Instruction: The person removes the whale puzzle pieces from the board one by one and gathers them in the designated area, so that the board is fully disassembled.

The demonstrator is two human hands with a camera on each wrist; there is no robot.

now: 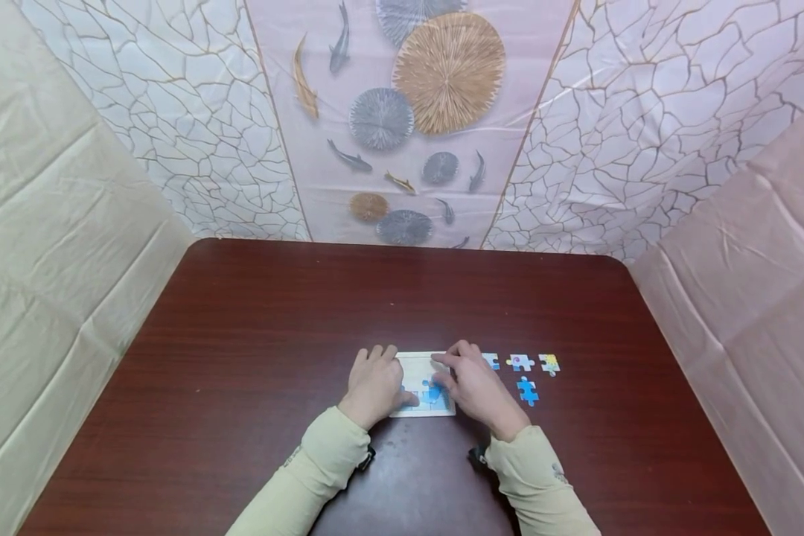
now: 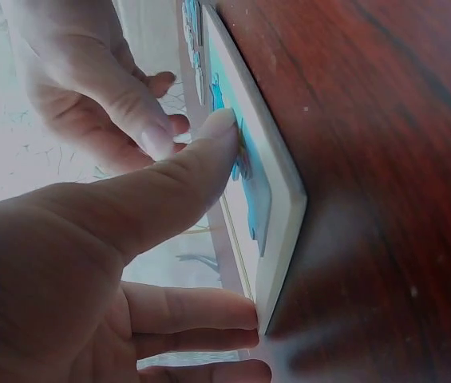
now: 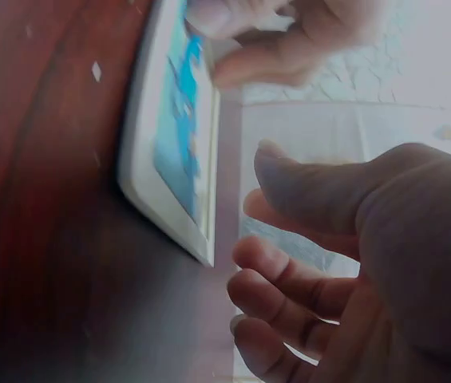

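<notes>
A shallow white puzzle tray [image 1: 412, 365] lies on the table, with blue jigsaw pieces [image 1: 432, 393] along its lower part. At the tray's left side is my left hand [image 1: 375, 383]; its thumb presses on the pieces while its straight fingers [image 2: 201, 309] touch the tray's edge. My right hand [image 1: 476, 383] hovers over the tray's right side. In the right wrist view, the right hand's fingers [image 3: 277, 295] are loosely bent, apart from the tray, and nothing shows between them and the thumb.
Right of the tray lie several loose pieces: a white-and-blue piece [image 1: 520, 362], a yellow-patterned piece [image 1: 549, 363], a blue piece [image 1: 527, 391], and another piece [image 1: 490, 361] partly behind the right hand. The dark red wooden table [image 1: 275, 320] meets patterned cloth walls at the back and sides.
</notes>
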